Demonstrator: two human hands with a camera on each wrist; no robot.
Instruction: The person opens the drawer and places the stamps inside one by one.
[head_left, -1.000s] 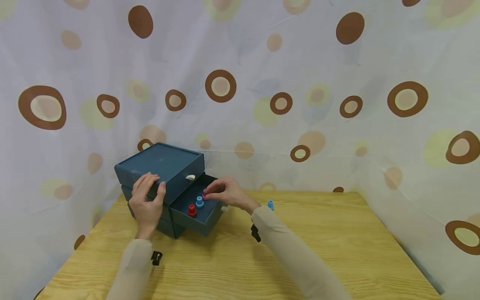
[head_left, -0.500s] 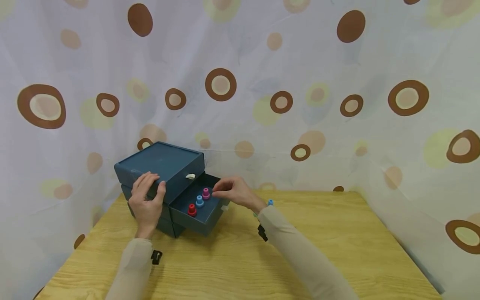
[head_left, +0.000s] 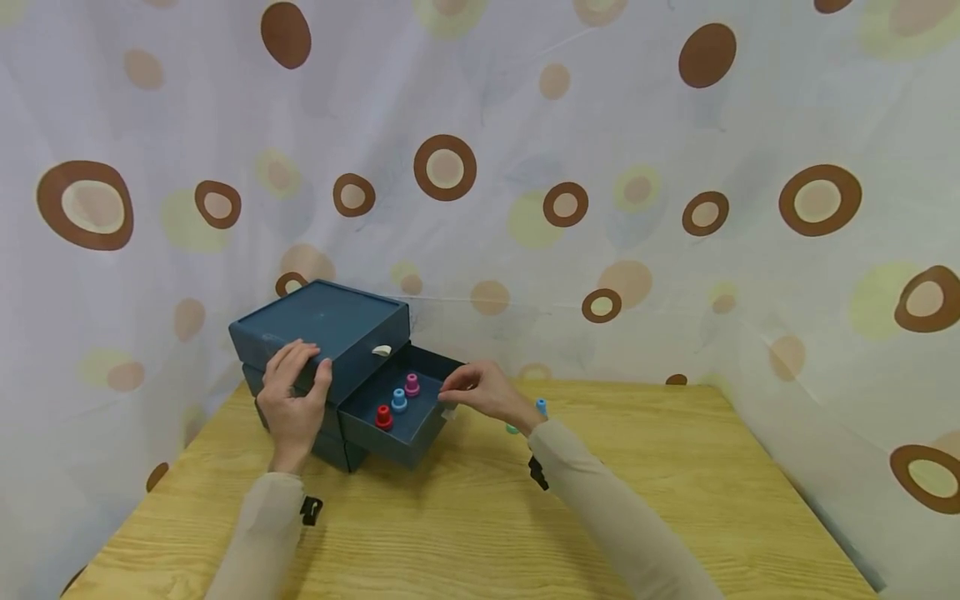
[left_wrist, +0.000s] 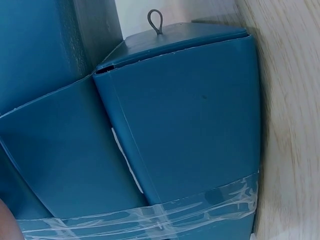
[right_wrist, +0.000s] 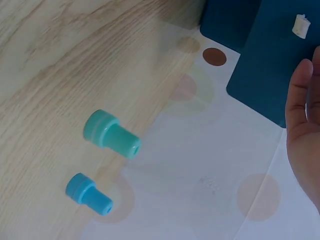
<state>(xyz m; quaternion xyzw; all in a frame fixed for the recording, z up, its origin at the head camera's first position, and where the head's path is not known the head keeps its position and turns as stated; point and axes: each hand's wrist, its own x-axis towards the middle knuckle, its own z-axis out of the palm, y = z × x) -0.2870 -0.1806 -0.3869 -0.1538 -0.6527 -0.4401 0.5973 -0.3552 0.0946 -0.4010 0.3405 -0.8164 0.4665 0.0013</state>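
Three pegs (head_left: 399, 402) are standing upright in a pulled-out drawer (head_left: 375, 438), just left of the nearer right hand (head_left: 489, 393), which is hovering at its rim, fingers loosely curled toward the thumb, visibly holding nothing; the left hand (head_left: 293, 408) is resting on the drawer unit (head_left: 330, 321), fingers relaxed.

Green peg (right_wrist: 111, 134), blue peg (right_wrist: 89, 193) on table (right_wrist: 55, 85); right fingers (right_wrist: 298, 92) beside drawer (right_wrist: 267, 65)
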